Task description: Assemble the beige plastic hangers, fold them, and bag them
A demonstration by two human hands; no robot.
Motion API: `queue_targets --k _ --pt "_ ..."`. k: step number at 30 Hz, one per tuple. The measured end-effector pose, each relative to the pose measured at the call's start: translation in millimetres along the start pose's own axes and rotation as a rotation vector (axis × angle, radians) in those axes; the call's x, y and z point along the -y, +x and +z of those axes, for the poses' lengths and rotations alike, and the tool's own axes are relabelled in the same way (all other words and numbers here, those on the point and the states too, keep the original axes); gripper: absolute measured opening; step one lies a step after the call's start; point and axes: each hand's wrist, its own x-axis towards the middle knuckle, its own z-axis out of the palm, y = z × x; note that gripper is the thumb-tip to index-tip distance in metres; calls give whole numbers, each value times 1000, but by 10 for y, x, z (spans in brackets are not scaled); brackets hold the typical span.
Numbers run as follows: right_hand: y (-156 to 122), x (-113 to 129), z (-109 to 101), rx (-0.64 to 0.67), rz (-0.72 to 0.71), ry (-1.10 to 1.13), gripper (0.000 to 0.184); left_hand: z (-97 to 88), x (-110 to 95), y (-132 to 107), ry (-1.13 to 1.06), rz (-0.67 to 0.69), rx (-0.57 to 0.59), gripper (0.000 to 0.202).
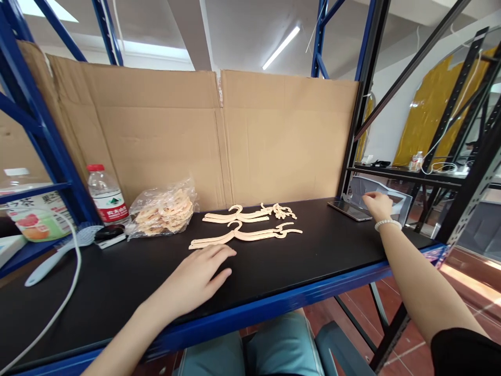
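My left hand (pixel 203 274) rests on the black shelf top, palm down, with its fingers stretched and the thumb apart. Just beyond its fingertips lies a light-peach group of flat hangers (pixel 250 235), hooks pointing away from me. Behind it is a second group of hangers (pixel 235 215), with a small cluster of peach pieces (pixel 285 211) at its right end. Far to the right, my right hand (pixel 378 205) is raised over the shelf's end, fingers curled in. Whether it holds anything is hidden. A greyish plastic thing (pixel 403 201) shows behind it, and a dark phone (pixel 350 210) lies beside it.
A clear bag of peach pieces (pixel 164 209) and a red-capped bottle (pixel 107 196) stand at the back left. A brush (pixel 64 253) and a white cable (pixel 78 261) lie at left. Cardboard (pixel 289 136) walls the back; black posts (pixel 358 120) rise at right.
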Motion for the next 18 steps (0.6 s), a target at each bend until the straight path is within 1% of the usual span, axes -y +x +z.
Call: queue_targets --k 1,3,4,5,7,9,11,13,15,16,18 --pt "-7 144 -4 16 -29 12 42 -79 57 63 7 4 9 34" --pt "-35 489 1 92 -105 43 36 -230 216 225 14 22 40 33" --pt "-61 682 10 149 -172 58 33 -290 315 316 21 24 62 34" --pt "-99 882 24 261 -289 42 34 -334 422 410 40 -3 68 35" --pt "-211 1283 68 348 -404 65 32 -366 647 587 80 -61 96 35" --pt "-367 1659 134 437 -508 89 29 -323 859 730 90 -85 108 34" --pt "-550 1987 215 523 -614 114 26 -226 1033 828 81 -125 132 34" --pt "-732 2245 297 600 -703 124 21 -103 1160 888 84 -139 99 36" --pt "-882 2411 369 642 -752 121 17 20 1241 923 91 -148 75 39" --pt "-937 2455 398 646 -758 111 15 77 1268 933 91 -147 59 40" --pt "-1002 2461 438 635 -735 80 13 179 1303 941 85 -140 28 41"
